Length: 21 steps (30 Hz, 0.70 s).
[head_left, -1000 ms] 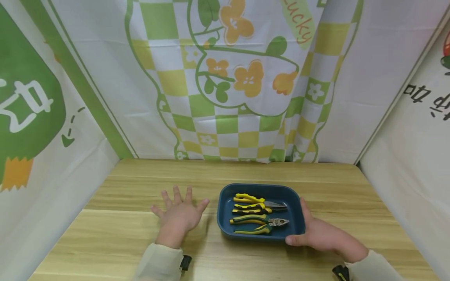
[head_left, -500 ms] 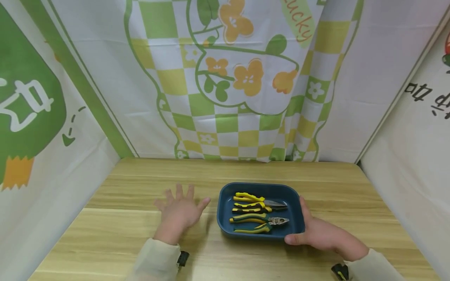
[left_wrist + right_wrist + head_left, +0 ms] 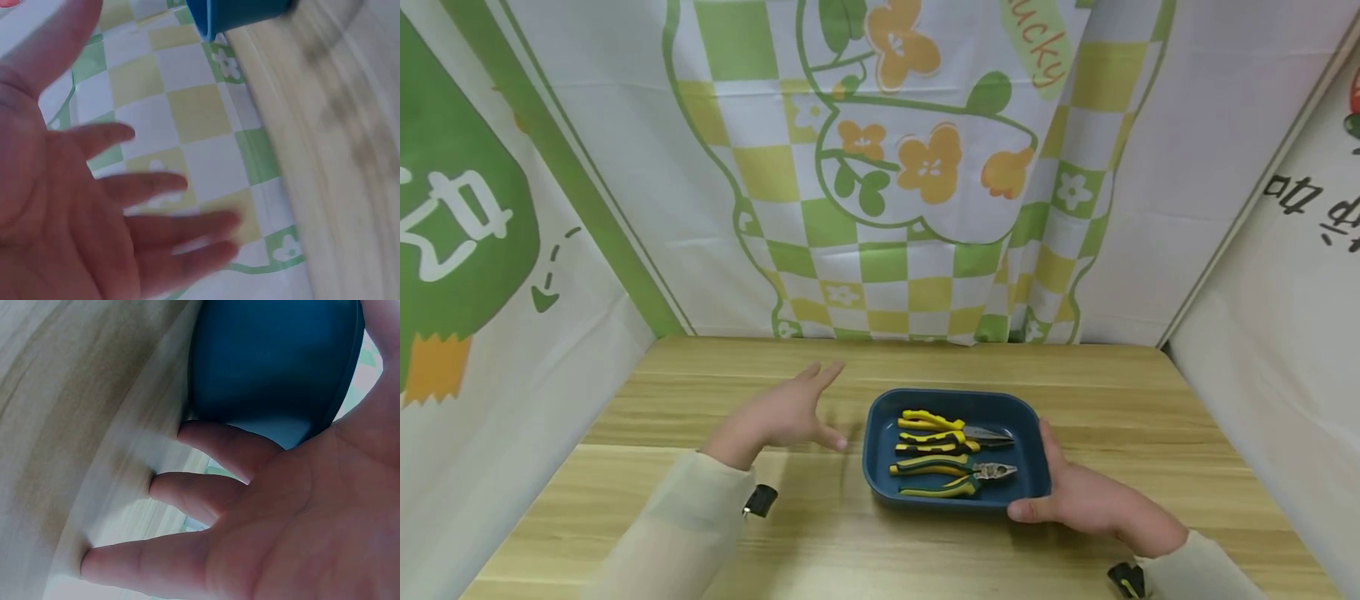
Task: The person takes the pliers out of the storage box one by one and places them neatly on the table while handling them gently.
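Observation:
A dark blue rectangular box rests on the wooden table with several pliers inside. Combination pliers with green and yellow handles lie nearest the front, jaws to the right. Behind them are yellow-and-black handles and yellow-handled long-nose pliers. My right hand grips the box's right end, thumb at the near corner; in the right wrist view its other fingers reach down to the tabletop. My left hand is left of the box, apart from it, thumb spread and palm turned toward it, holding nothing.
The wooden tabletop runs back to a hanging cloth with green and yellow checks and flowers. White printed side panels stand left and right. Black straps sit on both wrists over pale sleeves.
My left hand has turned from palm-down with fingers spread to palm facing the box, its wrist shifting left. The right hand, box and pliers have stayed in place.

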Available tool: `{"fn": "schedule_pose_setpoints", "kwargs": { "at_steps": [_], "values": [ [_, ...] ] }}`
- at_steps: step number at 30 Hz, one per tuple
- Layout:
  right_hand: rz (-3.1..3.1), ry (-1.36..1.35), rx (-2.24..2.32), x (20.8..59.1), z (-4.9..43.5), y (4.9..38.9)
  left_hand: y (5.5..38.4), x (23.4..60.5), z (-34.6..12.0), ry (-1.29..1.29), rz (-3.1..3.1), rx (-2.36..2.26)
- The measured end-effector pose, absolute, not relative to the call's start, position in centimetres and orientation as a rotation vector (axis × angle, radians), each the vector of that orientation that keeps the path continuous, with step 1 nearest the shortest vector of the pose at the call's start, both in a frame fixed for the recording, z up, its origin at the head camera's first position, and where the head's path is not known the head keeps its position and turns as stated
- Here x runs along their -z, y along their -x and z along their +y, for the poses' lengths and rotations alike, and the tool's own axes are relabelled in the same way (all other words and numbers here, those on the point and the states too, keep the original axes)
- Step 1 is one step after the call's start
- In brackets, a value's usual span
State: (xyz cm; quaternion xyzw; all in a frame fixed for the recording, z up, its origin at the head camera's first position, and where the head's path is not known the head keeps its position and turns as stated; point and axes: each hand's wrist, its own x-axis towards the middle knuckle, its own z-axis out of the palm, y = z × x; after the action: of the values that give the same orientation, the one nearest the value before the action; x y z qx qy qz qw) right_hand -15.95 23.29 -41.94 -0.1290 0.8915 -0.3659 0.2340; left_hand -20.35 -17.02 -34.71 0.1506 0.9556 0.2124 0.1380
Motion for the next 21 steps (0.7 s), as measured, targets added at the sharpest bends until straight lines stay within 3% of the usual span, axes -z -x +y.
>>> {"fn": "schedule_pose_setpoints", "kwargs": {
  "at_steps": [21],
  "values": [
    [2.437,0.368,1.044,42.0,23.3,15.9,25.0,32.1,-16.0,-0.616,2.025,-1.016]
  ]
}}
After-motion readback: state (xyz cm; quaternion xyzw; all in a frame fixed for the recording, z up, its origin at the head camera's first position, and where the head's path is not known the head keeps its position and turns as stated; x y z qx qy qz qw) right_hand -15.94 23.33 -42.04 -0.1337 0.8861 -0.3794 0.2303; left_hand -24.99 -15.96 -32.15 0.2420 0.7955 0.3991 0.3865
